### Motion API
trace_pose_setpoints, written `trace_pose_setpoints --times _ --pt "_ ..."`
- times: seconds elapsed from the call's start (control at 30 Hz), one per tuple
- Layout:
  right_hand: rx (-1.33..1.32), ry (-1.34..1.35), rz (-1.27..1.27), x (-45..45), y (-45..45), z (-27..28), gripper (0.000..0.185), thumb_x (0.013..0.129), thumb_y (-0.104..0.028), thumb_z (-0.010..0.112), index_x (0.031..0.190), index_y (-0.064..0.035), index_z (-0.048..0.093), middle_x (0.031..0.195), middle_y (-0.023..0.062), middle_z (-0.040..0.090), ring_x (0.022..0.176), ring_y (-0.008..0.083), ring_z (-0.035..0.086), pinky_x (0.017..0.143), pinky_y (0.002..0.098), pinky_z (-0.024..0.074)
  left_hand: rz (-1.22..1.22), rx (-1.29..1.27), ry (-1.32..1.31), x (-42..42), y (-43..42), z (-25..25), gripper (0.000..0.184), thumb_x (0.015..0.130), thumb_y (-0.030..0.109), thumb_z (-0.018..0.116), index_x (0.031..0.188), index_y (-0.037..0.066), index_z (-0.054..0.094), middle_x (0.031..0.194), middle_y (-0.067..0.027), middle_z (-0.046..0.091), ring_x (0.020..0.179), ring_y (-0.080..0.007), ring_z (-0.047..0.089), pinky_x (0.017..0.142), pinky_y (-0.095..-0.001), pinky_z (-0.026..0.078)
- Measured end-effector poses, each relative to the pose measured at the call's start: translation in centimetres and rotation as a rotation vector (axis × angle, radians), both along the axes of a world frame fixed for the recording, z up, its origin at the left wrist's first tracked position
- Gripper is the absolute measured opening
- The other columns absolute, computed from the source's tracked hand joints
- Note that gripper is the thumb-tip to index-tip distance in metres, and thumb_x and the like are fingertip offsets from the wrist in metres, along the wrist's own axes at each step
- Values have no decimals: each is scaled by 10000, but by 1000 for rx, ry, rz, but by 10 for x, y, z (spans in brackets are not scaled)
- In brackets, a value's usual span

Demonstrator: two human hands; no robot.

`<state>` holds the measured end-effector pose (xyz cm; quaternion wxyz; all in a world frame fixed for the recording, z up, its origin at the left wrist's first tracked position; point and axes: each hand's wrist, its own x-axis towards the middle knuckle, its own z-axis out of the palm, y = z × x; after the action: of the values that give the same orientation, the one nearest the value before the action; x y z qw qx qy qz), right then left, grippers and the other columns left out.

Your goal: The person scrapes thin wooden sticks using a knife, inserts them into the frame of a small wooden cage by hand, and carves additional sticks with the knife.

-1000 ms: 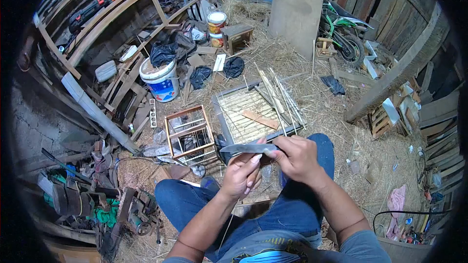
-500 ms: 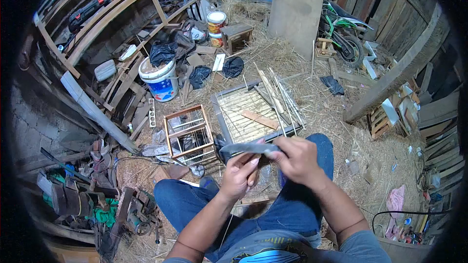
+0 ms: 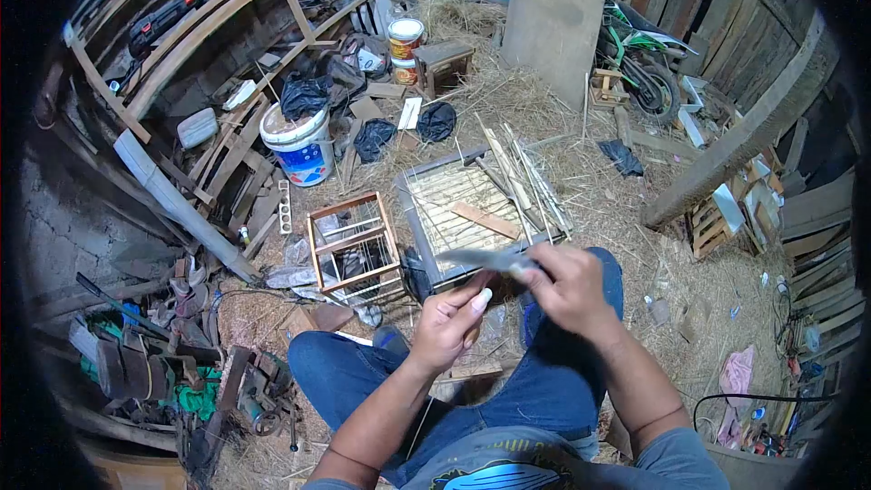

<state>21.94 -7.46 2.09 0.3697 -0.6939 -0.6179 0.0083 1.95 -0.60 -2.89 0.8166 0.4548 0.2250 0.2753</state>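
Note:
My right hand (image 3: 567,289) is closed around the handle of a knife (image 3: 476,259). The broad grey blade points left, slightly blurred, and passes just above my left hand (image 3: 449,327). That hand is pinched shut with the thumb raised. A thin pale strip (image 3: 420,426) runs down below it toward my lap; the part inside the fingers is mostly hidden. In front of my knees lies a dark-framed slatted panel (image 3: 406,204), with a flat brown wood piece (image 3: 486,220) and several thin sticks (image 3: 535,177) on top.
Left of the panel stands a small wooden frame cage (image 3: 354,240). Farther back are a white bucket (image 3: 302,163), stacked paint tubs (image 3: 406,41) and a low stool (image 3: 445,59). A slanted post (image 3: 726,159) and a green motorbike (image 3: 644,63) are on the right. Straw covers the floor.
My right hand and the knife have shifted right and slightly up, away from my left hand. The blade now tilts differently. My left hand stays almost in place.

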Motion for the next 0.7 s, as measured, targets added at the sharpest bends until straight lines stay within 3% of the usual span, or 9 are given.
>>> trace_pose_setpoints --times 0.07,0.13,0.2,0.43,0.5,0.63,0.7 --pt "49 27 153 -11 0 -1 205 868 -316 704 901 -118 663 712 85 642 653 297 652 558 408 485 72 109 42 6 -1 5 429 1010 105 563 1426 11 513 824 9 638 492 -31 397 445 -207 313" --pt "50 42 160 -14 -1 -2 212 870 -312 705 904 -107 669 707 96 637 643 300 642 562 405 479 34 140 57 4 0 2 426 1008 129 576 1414 11 527 779 35 604 506 -28 392 447 -206 294" --pt "54 72 185 -17 0 -2 226 875 -305 707 911 -84 681 698 120 628 624 307 624 570 401 467 30 192 78 3 0 1 362 1006 125 592 1363 69 606 816 57 658 523 6 401 449 -198 311" --pt "16 22 186 -11 0 -1 184 862 -291 707 931 -124 677 751 82 664 694 288 671 582 394 507 37 95 20 5 -1 0 334 1009 151 596 1327 55 628 771 51 641 493 -3 397 439 -199 306" --pt "21 19 173 -9 2 -4 188 862 -298 709 912 -119 677 740 87 661 689 290 670 576 401 503 22 62 21 7 0 2 382 1019 136 558 1382 16 559 605 56 494 442 -37 369 440 -209 289" --pt "40 19 165 -1 7 -14 209 874 -318 705 887 -112 677 722 94 655 669 293 667 561 409 492 -8 -23 27 4 3 1 383 1018 128 549 1382 10 557 581 50 499 403 -45 358 434 -214 302" --pt "-34 71 -12 10 8 -17 237 887 -342 698 866 -107 675 705 100 649 643 292 659 544 411 481 1 -54 -3 1 1 6 393 1022 139 538 1390 0 544 566 49 497 385 -45 342 432 -221 310"
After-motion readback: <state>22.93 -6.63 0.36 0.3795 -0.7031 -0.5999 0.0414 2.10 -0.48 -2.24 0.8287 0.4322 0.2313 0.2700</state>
